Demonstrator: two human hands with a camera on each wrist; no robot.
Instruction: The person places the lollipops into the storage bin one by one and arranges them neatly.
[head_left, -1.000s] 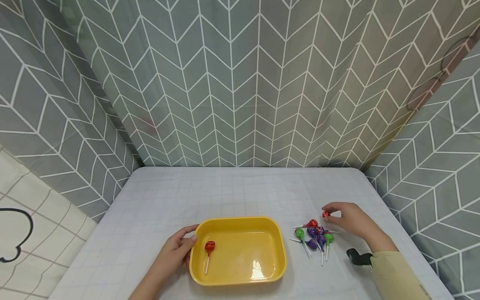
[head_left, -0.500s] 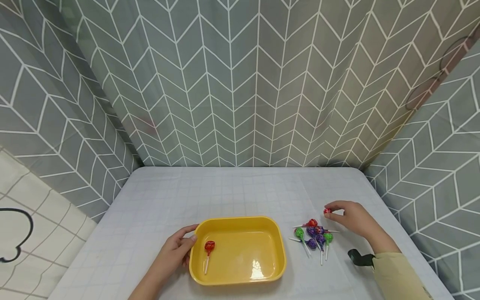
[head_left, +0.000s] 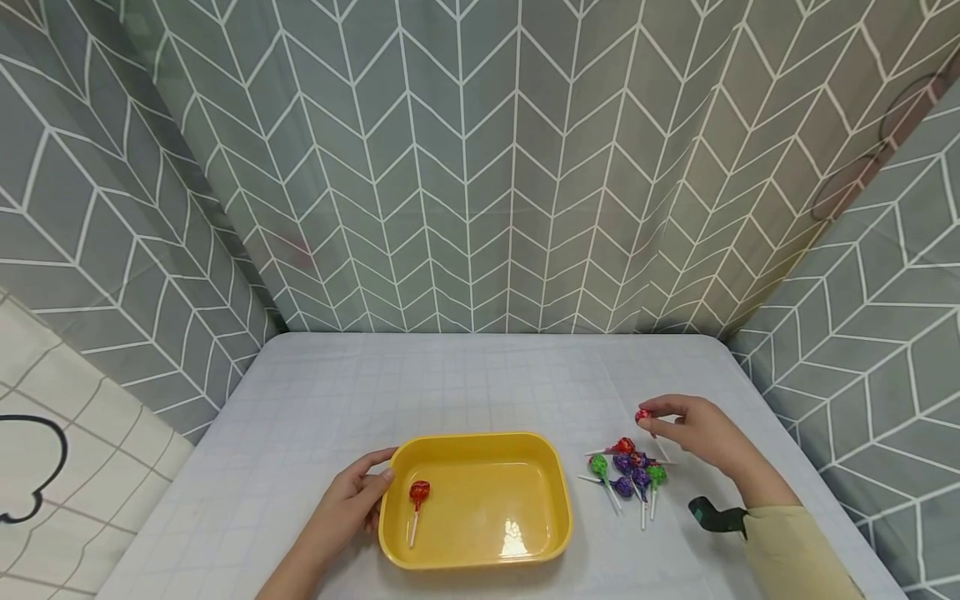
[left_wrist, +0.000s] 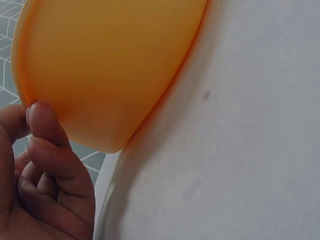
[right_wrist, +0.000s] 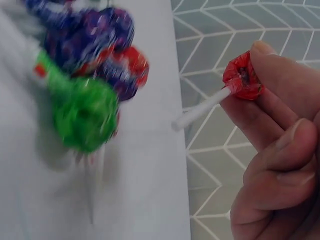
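Observation:
My right hand point(head_left: 693, 429) pinches a red-wrapped lollipop point(right_wrist: 243, 75) by its candy head between thumb and fingers, its white stick pointing away from the palm in the right wrist view. It hovers just beyond a pile of lollipops point(head_left: 624, 467) in red, green and purple wrappers. At the tray's left side, my left hand point(head_left: 348, 500) grips the rim of a yellow tray point(head_left: 480, 562), thumb on the edge; the left wrist view shows the tray wall point(left_wrist: 120, 60) from outside. One red lollipop point(head_left: 419, 493) lies inside the tray near its left wall.
A white cloth point(head_left: 450, 375) covers the table. Patterned grey curtains point(head_left: 487, 167) hang behind and on both sides. A black strap piece point(head_left: 716, 515) sticks out at the right sleeve point(head_left: 795, 550).
My right hand, with the red lollipop, first edges right, then shifts slightly left and away from me. The left hand and the tray stay put.

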